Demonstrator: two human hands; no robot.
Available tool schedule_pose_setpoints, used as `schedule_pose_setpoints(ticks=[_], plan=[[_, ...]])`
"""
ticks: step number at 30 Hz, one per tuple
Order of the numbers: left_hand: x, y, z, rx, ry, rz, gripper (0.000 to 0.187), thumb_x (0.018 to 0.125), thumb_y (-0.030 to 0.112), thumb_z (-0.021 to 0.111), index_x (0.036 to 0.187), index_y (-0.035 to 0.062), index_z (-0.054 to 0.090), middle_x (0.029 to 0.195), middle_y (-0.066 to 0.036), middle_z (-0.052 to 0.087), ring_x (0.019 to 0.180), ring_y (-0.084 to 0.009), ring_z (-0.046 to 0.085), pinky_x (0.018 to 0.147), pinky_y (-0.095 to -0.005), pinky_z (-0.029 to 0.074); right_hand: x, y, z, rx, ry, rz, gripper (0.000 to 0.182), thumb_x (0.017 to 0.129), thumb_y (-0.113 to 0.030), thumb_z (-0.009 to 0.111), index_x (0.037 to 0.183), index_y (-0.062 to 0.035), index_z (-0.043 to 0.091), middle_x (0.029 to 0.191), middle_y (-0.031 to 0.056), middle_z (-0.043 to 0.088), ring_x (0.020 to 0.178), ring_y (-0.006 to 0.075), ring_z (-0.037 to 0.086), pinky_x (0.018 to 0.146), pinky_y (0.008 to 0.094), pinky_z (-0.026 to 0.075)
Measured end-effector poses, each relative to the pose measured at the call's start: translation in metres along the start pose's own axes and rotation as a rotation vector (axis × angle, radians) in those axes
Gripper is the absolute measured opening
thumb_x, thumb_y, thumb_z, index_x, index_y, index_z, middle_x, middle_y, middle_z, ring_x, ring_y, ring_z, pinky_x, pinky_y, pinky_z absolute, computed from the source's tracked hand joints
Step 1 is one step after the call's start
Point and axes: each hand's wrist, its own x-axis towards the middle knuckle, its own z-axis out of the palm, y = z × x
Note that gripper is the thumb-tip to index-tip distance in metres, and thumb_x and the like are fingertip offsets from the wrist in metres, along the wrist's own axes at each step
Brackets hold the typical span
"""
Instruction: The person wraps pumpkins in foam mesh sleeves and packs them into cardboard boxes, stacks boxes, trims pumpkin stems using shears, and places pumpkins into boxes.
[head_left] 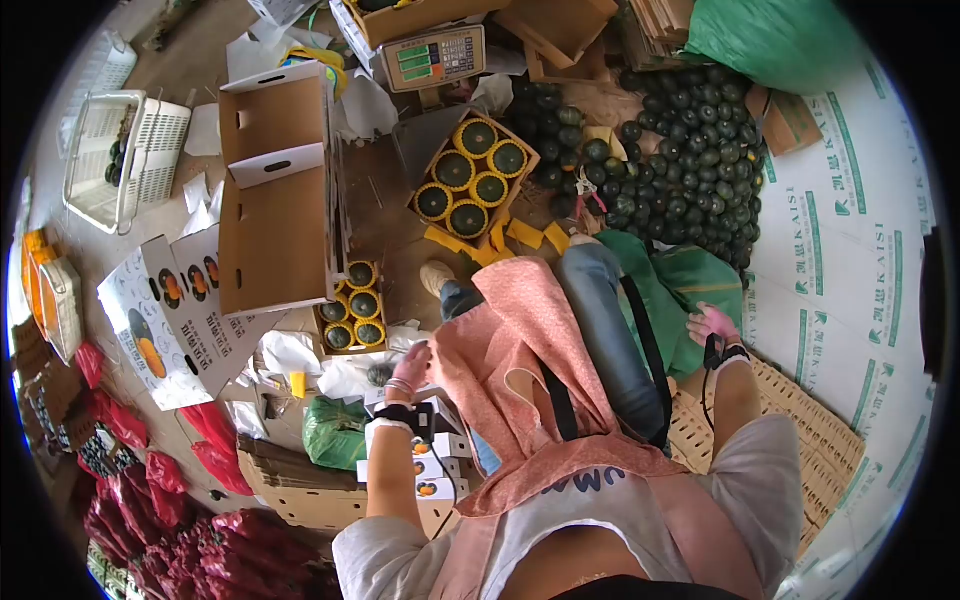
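My left hand [408, 366] is at the left edge of my pink apron [530, 320], its fingers partly hidden there. My right hand [712, 324] has bent fingers closed at the edge of a green woven sack [690, 285] beside my right leg. Both wrists carry black straps with cables. In front of my feet, an open carton [520, 190] holds several dark green squashes [455, 169] in yellow foam nets. Another carton of netted squashes [368, 304] stands near my left hand. Yellow foam pieces [524, 233] lie by my shoes.
A large pile of loose squashes [690, 150] lies ahead to the right. A scale display [434, 58] stands at the back. Left are stacked open boxes [270, 240], a printed carton [165, 320] and a white basket [155, 150]. A yellow slatted crate [800, 415] is behind my right side.
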Motion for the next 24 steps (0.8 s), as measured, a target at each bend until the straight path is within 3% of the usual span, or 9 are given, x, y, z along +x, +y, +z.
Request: schedule_pose_setpoints(ticks=[3, 4, 7, 9, 11, 14, 17, 19, 24], plan=[[-0.022, 0.068, 0.021, -0.393, 0.258, -0.083, 0.041, 0.094, 0.027, 0.048, 0.128, 0.0046, 0.045, 0.103, -0.008, 0.060, 0.091, -0.0168, 0.058, 0.080, -0.0305, 0.048, 0.052, -0.040, -0.024, -0.340, -0.083, -0.012, 0.043, 0.090, -0.031, 0.048, 0.130, -0.0175, 0.039, 0.117, 0.0143, 0.054, 0.097, 0.0298, 0.058, 0.080, 0.0462, 0.046], [-0.028, 0.072, 0.027, -0.296, 0.249, 0.027, 0.041, 0.094, 0.027, 0.047, 0.129, 0.0048, 0.044, 0.108, -0.008, 0.058, 0.096, -0.0167, 0.057, 0.083, -0.0299, 0.047, 0.057, -0.061, -0.009, -0.353, 0.013, -0.040, 0.042, 0.090, -0.028, 0.048, 0.129, -0.0186, 0.040, 0.115, 0.0129, 0.055, 0.093, 0.0297, 0.060, 0.079, 0.0475, 0.046], [-0.025, 0.044, 0.051, -0.360, 0.299, 0.017, 0.041, 0.093, 0.016, 0.050, 0.129, -0.0011, 0.042, 0.119, -0.005, 0.052, 0.105, -0.0113, 0.048, 0.092, -0.0244, 0.039, 0.125, -0.120, 0.019, -0.482, -0.181, -0.258, 0.037, 0.089, -0.026, 0.049, 0.125, -0.0228, 0.045, 0.108, 0.0091, 0.057, 0.089, 0.0266, 0.059, 0.071, 0.0451, 0.047], [-0.028, 0.052, 0.078, -0.226, 0.323, -0.038, 0.076, 0.085, 0.026, 0.065, 0.141, 0.0028, 0.020, 0.131, -0.011, 0.041, 0.113, -0.0219, 0.045, 0.096, -0.0353, 0.038, 0.150, -0.145, 0.059, -0.457, -0.107, -0.164, 0.035, 0.089, -0.025, 0.048, 0.123, -0.0223, 0.047, 0.106, 0.0078, 0.057, 0.087, 0.0247, 0.058, 0.069, 0.0437, 0.048], [-0.030, 0.019, 0.090, 0.043, 0.201, 0.001, 0.090, 0.078, 0.041, 0.070, 0.143, 0.0107, 0.017, 0.131, -0.012, 0.041, 0.112, -0.0260, 0.046, 0.094, -0.0403, 0.039, 0.195, -0.126, 0.062, -0.597, -0.108, -0.083, 0.035, 0.088, -0.023, 0.049, 0.123, -0.0186, 0.046, 0.105, 0.0065, 0.056, 0.087, 0.0220, 0.058, 0.072, 0.0397, 0.048], [-0.033, 0.000, 0.094, -0.660, -0.040, -0.680, 0.087, 0.074, 0.074, 0.047, 0.140, 0.0221, 0.027, 0.130, -0.009, 0.044, 0.107, -0.0241, 0.050, 0.085, -0.0423, 0.045, 0.272, -0.054, 0.026, -0.596, -0.330, 0.097, 0.033, 0.085, -0.020, 0.051, 0.119, -0.0164, 0.051, 0.110, 0.0057, 0.056, 0.097, 0.0228, 0.057, 0.080, 0.0401, 0.047], [-0.036, -0.086, 0.086, -0.559, 0.128, -0.968, 0.084, 0.074, 0.078, 0.035, 0.133, 0.0178, 0.038, 0.125, -0.009, 0.049, 0.106, -0.0219, 0.052, 0.084, -0.0421, 0.045, 0.333, 0.035, -0.012, -0.450, -0.870, 0.511, 0.039, 0.086, -0.016, 0.051, 0.123, -0.0045, 0.045, 0.119, 0.0115, 0.054, 0.109, 0.0234, 0.053, 0.092, 0.0390, 0.045], [-0.032, -0.102, 0.078, -0.372, 0.257, -0.988, 0.081, 0.075, 0.075, 0.036, 0.131, 0.0170, 0.039, 0.123, -0.009, 0.050, 0.105, -0.0221, 0.052, 0.084, -0.0417, 0.045, 0.365, 0.107, -0.003, -0.662, -0.555, 0.731, 0.037, 0.089, -0.017, 0.048, 0.122, -0.0012, 0.046, 0.115, 0.0129, 0.056, 0.104, 0.0248, 0.057, 0.086, 0.0400, 0.049], [-0.007, -0.116, 0.060, -0.041, 0.403, -0.979, 0.071, 0.076, 0.066, 0.039, 0.126, 0.0151, 0.043, 0.120, -0.009, 0.051, 0.105, -0.0228, 0.052, 0.084, -0.0406, 0.045, 0.412, 0.167, 0.040, -0.703, -0.457, 0.550, 0.039, 0.087, -0.018, 0.050, 0.122, -0.0015, 0.047, 0.114, 0.0124, 0.057, 0.104, 0.0248, 0.057, 0.086, 0.0392, 0.049]])
